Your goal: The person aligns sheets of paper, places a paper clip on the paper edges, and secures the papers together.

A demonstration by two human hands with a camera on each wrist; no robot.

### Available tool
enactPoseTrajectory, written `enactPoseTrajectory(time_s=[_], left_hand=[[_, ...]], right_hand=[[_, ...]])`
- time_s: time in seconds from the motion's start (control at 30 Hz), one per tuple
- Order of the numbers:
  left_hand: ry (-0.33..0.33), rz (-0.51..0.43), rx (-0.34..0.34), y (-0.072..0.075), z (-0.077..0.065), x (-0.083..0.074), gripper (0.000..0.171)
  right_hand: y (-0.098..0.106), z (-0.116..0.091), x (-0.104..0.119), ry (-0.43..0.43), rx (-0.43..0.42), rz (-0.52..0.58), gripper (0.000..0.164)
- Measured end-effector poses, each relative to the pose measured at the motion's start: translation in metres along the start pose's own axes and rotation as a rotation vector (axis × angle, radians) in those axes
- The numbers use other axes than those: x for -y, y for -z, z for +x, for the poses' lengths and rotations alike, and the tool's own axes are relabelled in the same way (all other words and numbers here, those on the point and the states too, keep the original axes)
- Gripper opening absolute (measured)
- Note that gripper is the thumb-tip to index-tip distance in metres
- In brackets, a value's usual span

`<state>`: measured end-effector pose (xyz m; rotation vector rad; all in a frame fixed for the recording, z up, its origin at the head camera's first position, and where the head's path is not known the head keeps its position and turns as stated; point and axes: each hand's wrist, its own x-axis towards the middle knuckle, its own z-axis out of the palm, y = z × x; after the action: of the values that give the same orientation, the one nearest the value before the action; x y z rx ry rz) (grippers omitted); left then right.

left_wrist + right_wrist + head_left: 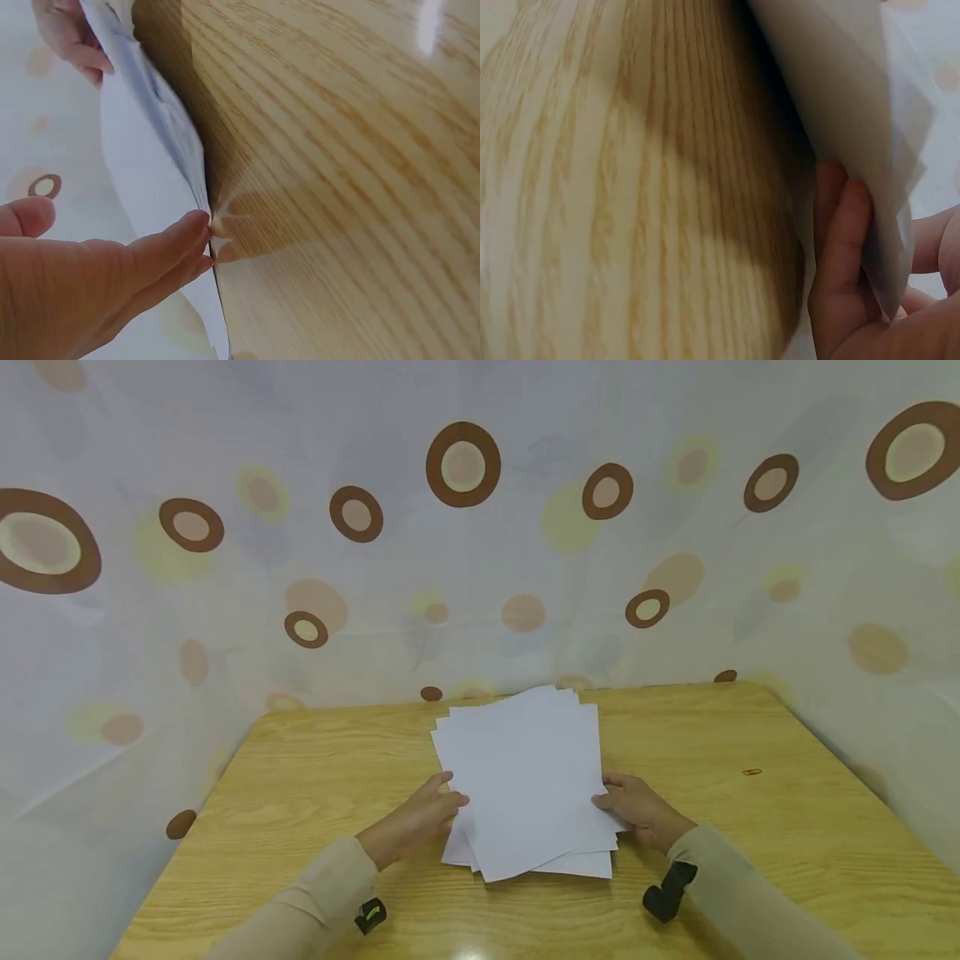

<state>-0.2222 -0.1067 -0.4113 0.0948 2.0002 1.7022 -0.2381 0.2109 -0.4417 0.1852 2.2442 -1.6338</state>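
A loose stack of white paper sheets [525, 777] lies in the middle of the wooden table, its sheets fanned at differing angles so corners stick out. At its left edge is my left hand [423, 818]. In the left wrist view this hand's fingers [169, 240] reach out nearly straight and touch the sheet edges, the thumb held apart. My right hand [641, 810] grips the right edge of the stack. Seen from the right wrist, its fingers [844, 232] lie under the paper [855, 90], with the thumb on the other side. That side of the stack is raised off the table.
An orange paper clip [752, 772] lies on the table [337, 760] to the right of the stack. Behind and at both sides hangs a pale sheet [390, 577] with brown rings and dots. Each sleeve has a dark wrist device [670, 891] near the cuff.
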Motion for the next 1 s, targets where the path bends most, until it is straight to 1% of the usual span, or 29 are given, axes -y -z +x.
enactPoseTrajectory(time_s=[0.13, 0.27, 0.4, 0.5, 0.63, 0.87, 0.93, 1.0], left_hand=[[-0.008, 0.002, -0.007, 0.001, 0.003, 0.000, 0.071], [-0.017, -0.006, -0.036, 0.003, 0.005, 0.000, 0.070], [-0.034, -0.025, -0.061, 0.004, 0.007, 0.001, 0.068], [-0.049, -0.041, -0.065, 0.005, 0.007, 0.002, 0.067], [-0.063, -0.055, -0.075, 0.005, 0.008, 0.004, 0.066], [-0.070, -0.037, -0.149, 0.003, 0.010, 0.013, 0.065], [-0.068, -0.040, -0.152, 0.002, 0.012, 0.015, 0.062], [-0.071, -0.050, -0.137, 0.002, 0.013, 0.017, 0.059]], right_hand=[[0.000, -0.001, 0.000, 0.007, 0.004, 0.030, 0.059], [-0.001, -0.001, 0.001, 0.002, 0.010, 0.068, 0.061], [-0.003, 0.000, 0.000, -0.003, -0.008, 0.066, 0.061], [-0.003, 0.000, -0.001, -0.002, -0.020, 0.057, 0.059], [-0.004, 0.000, -0.003, -0.002, -0.017, 0.081, 0.057], [-0.005, -0.004, -0.003, 0.003, -0.002, 0.112, 0.059], [-0.005, -0.005, -0.004, 0.003, -0.001, 0.123, 0.059], [-0.005, -0.005, -0.004, 0.007, -0.003, 0.137, 0.059]])
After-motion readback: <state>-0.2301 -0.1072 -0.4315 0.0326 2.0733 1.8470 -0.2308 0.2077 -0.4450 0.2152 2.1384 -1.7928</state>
